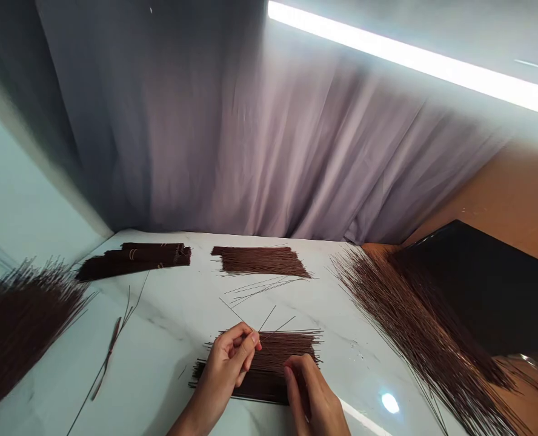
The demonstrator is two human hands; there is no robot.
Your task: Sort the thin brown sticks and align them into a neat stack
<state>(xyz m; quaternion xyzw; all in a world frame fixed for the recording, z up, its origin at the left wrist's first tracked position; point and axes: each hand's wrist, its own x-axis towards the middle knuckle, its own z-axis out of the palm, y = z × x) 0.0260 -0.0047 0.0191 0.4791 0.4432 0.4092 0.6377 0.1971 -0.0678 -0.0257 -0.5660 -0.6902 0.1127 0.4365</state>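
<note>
Brown thin sticks [268, 318]: splayed from the left fingertips above the near row; they look very light and springy, and would probably snap if bent sharply.
Left hand [232, 357]: thumb and forefinger pressed together on those sticks, no gap showing.
Right hand [312, 387]: fingers curled at the near row's right end, thumb close to forefinger; whether it has hold of anything, I cannot tell.
Near row [291, 350]: sticks lying side by side on the white tabletop [169, 339], darker along the near edge.
Good hold: a light fingertip pinch near mid-length; smooth sticks likely roll or slip.
Beyond the hands: loose sticks [262, 283], then a far row [262, 261]; dark bundles [132, 260] to its left.
Flanks: a left heap [19, 330] and a right heap [409, 327], with a small bundle [109, 352] nearer the left one.
In the way: both hands partly hide the near row; ends poking out could snag.
</note>
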